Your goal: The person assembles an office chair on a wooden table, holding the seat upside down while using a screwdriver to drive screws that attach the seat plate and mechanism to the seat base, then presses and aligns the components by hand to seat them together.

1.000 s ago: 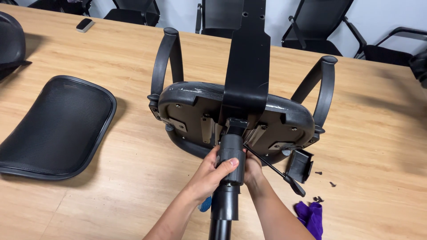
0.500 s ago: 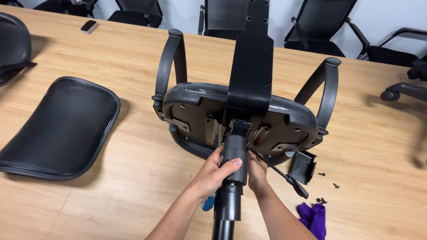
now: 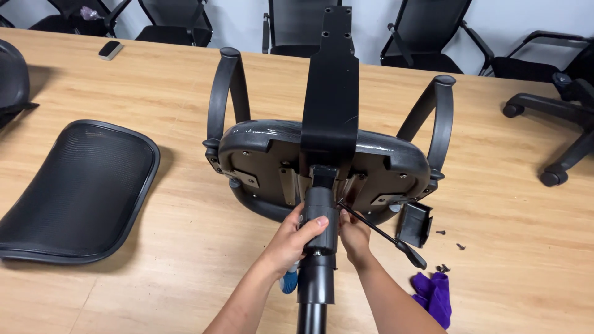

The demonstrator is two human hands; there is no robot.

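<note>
A black cylindrical gas-lift column point(image 3: 320, 229) is seen at the middle of the lower part of the view, standing up from the underside of an overturned black plastic office chair seat point(image 3: 266, 154). The column is gripped by the left hand point(image 3: 294, 238), whose fingers are wrapped around its upper sleeve from the left side. The right hand point(image 3: 354, 234) is placed against the right side of the same column; its fingers are mostly hidden behind it, so it cannot be told whether it is closed. A thin black metal adjustment lever point(image 3: 380, 233) with a flat paddle end is stretched out from the mechanism to the right, just beside the right hand.

The seat is laid upside down on a light wooden worktop point(image 3: 185, 247). Two curved black armrests point(image 3: 224, 93) are attached at the left and right of the seat, and a long flat black metal back bracket point(image 3: 331, 86) is raised from its middle toward the far edge.

A small blue object point(image 3: 288, 281) is partly seen under the left wrist. To the right of the seat a small black plastic cover piece point(image 3: 414, 224) is placed, with a few dark loose screws point(image 3: 450, 238) near it and a crumpled purple cloth point(image 3: 433, 297) closer to the near edge. A black mesh chair backrest point(image 3: 74, 185) is laid flat well apart on the left. A small grey phone-like device point(image 3: 110, 49) is seen at the far left. Behind the worktop several black office chairs point(image 3: 427, 37) are lined along the wall.
</note>
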